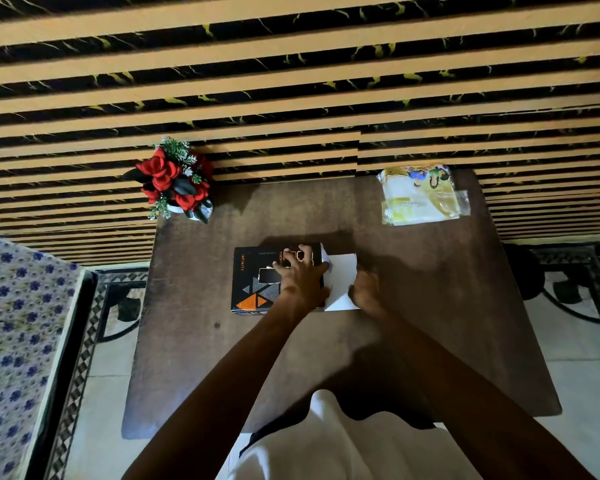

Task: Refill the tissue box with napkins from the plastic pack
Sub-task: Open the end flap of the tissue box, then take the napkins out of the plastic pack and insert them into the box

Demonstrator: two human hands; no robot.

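A black tissue box (253, 285) with orange triangle patterns lies flat in the middle of the brown table (430, 323). My left hand (300, 275) presses down on the box's top, fingers spread. At the box's right end a white flap (342, 271) stands open, and my right hand (364, 289) holds that flap at its right edge. The plastic pack of napkins (421, 195), yellow and white with a printed picture, lies at the table's far right corner, well away from both hands.
A pot of red artificial roses (175, 181) stands at the table's far left corner. A striped black and tan wall panel (291, 81) rises behind the table. A floral-covered bed (14, 323) is at the left. Patterned floor tiles surround the table.
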